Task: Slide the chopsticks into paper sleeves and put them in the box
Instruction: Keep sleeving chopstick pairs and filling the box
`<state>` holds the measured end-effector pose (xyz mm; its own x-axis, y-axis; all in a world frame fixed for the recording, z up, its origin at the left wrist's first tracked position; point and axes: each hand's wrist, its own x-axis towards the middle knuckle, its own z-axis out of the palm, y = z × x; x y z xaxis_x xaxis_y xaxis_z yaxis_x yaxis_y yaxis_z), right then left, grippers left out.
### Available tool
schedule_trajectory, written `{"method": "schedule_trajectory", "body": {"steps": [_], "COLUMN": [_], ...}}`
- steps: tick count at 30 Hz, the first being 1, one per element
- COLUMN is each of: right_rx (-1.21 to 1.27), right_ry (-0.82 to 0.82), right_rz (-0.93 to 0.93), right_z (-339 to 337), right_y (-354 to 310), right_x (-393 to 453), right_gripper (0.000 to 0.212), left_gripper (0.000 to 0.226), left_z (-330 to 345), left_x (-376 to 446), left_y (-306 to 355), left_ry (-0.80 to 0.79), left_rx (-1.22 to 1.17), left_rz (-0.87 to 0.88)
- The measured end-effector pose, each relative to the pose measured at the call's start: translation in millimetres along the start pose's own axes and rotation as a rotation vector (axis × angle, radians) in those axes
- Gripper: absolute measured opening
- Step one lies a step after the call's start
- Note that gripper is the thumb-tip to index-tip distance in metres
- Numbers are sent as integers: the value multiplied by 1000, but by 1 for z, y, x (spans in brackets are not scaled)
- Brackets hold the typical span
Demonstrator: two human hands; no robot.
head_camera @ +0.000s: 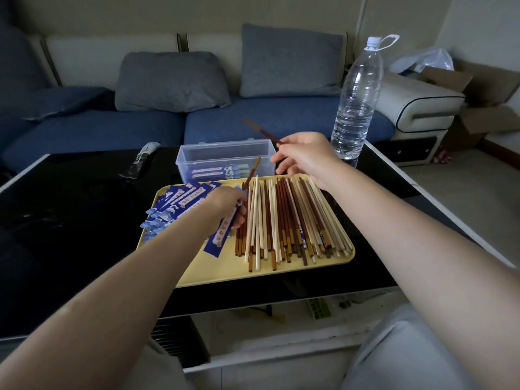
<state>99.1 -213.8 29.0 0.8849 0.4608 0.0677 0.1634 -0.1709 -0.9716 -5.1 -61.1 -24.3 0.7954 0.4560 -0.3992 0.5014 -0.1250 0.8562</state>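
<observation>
Two hands are at work over the yellow tray (281,270), and the step in hand looks like the sleeving of one pair. The left hand (225,202) has its fingers curled round a blue paper sleeve (223,230), which slants down toward the near edge of the tray, and a brown chopstick (252,171) stands out of the upper end of that grip, tilted toward the box; it seems to be partly inside the sleeve, though the fingers hide the mouth of the paper. The right hand (305,156) is raised above the far right corner of the tray and pinches a dark red chopstick (261,132), blurred, its tip pointing up and away to the left. Many loose chopsticks (287,220), pale and brown, lie side by side on the right half of the tray, and a fan of empty sleeves (174,206) lies on its left half. Just beyond the tray the clear plastic box (225,153) stands open on the black table (70,220) with a few sleeved pairs (219,171) already lying in it, so the task is likely at an early stage. Next, the right hand would need to bring its stick down to the sleeve's mouth, line it up beside the first and push it in, while the left keeps the paper steady.
</observation>
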Motion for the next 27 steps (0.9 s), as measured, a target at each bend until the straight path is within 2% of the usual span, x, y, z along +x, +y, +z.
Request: {"method": "schedule_trajectory", "body": {"steps": [2, 7, 14, 17, 20, 22, 25, 27], "right_rx": [22, 102, -6, -6, -124, -156, -71, -52], "right_ry": [78, 164, 131, 55, -15, 24, 175, 223], "right_rz": [-49, 28, 31, 41, 46, 43, 79, 79], "right_z": [-3, 2, 13, 18, 19, 20, 17, 14], "right_y": [0, 2, 6, 10, 10, 7, 6, 8], "right_x": [4, 9, 6, 5, 2, 3, 9, 11], "right_gripper": [11, 24, 24, 22, 19, 29, 54, 60], "left_gripper": [31, 39, 41, 43, 44, 44, 42, 42], "left_z": [-2, -8, -16, -17, -15, -14, -14, -14], "left_x": [-3, -6, -6, -7, -8, -9, -10, -10], "left_y": [0, -1, -8, -8, -7, -7, -5, -4], "left_ry": [8, -1, -135, -164, -175, -165, -104, -86], "left_rx": [-47, -8, 22, 15, 17, 21, 43, 79], "left_rz": [-40, -41, 25, 90, 134, 155, 159, 152]}}
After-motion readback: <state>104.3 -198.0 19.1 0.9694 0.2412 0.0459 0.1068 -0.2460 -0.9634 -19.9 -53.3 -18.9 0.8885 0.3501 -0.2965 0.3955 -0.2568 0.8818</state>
